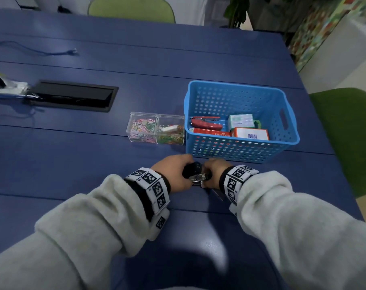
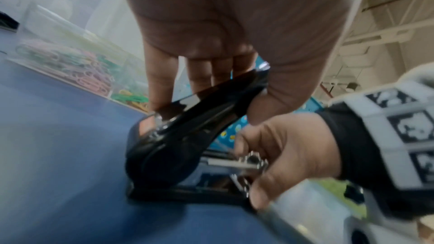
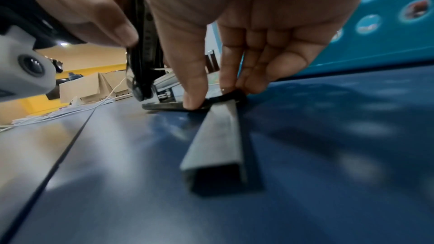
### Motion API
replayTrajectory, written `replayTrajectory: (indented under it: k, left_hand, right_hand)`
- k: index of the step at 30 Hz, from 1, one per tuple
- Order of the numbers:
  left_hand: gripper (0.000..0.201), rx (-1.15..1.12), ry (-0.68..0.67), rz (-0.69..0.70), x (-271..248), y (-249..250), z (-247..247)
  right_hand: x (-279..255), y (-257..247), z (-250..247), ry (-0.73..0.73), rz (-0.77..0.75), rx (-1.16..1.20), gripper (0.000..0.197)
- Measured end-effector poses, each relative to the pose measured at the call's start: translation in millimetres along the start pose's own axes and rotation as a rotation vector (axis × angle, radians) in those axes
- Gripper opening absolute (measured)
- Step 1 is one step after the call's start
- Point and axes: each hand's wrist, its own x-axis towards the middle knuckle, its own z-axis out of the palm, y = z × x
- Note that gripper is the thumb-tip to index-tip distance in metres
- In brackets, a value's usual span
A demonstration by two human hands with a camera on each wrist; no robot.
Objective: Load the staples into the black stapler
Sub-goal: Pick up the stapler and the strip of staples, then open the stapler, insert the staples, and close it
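**A:** ok so big picture: dark blue table [image 1: 77, 155] made of long panels, green chairs [image 1: 131, 8] at the far edge and on the right, a plant in the corner. There's a black cable hatch [image 1: 73, 97] set into the top on the left. A blue perforated basket [image 1: 240, 147] sits right of centre with a red stapler [image 1: 206, 123] and a few small boxes inside, and a clear two-part box [image 1: 155, 128] of coloured paper clips is just beside it.

**B:** and the black stapler [image 1: 193, 170]?

**A:** on the table right in front of the basket, between both hands. Left hand [image 1: 174, 174] grips the raised top arm, thumb and fingers curled round it. Right hand [image 1: 214, 170] pinches the front end of the base.

**B:** wrist cams add anything?

**A:** yeah, the left one shows the stapler flipped open with the metal channel exposed. The right one shows the staples [image 3: 216, 142], a grey strip lying flat on the table, one end touching the stapler base.
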Motion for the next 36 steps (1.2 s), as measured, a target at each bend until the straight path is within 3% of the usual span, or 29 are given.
replayTrajectory:
  k: [7,11,19,23,29,31,34,36]
  left_hand:
    - [0.026,-0.163,0.146,-0.018,-23.6,-23.1,-26.4]
    - [0.026,-0.111,0.196,-0.107,-35.1,-52.4,-38.9]
    - [0.023,0.164,0.022,-0.332,-31.1,-81.0,-33.1]
    - [0.022,0.256,-0.029,-0.266,-24.8,-73.7,-20.4]
    - [0.054,0.253,-0.122,-0.124,-13.1,-53.3,-8.5]
    - [0.054,0.249,-0.144,-0.092,-11.3,-49.9,-6.2]
    - [0.051,0.253,-0.165,-0.064,-10.4,-48.5,-4.3]
    - [0.050,0.253,-0.173,-0.054,-9.9,-48.5,-3.9]
  right_hand:
    - [-7.8,5.0,3.0,0.017,0.027,0.049,0.035]
    - [-9.4,2.9,1.8,0.018,0.028,0.050,0.033]
    - [-10.2,-1.9,-0.8,-0.004,0.034,0.010,0.036]
    - [-11.4,-3.1,-1.5,-0.014,0.043,0.019,0.036]
    - [-16.9,-0.7,-1.5,-0.008,0.051,0.050,0.040]
    - [-23.0,3.6,0.1,0.018,0.084,0.075,0.043]
    - [-35.1,10.5,2.1,-0.019,0.134,0.022,0.028]
    - [-42.3,10.7,4.5,-0.077,0.147,-0.008,0.040]
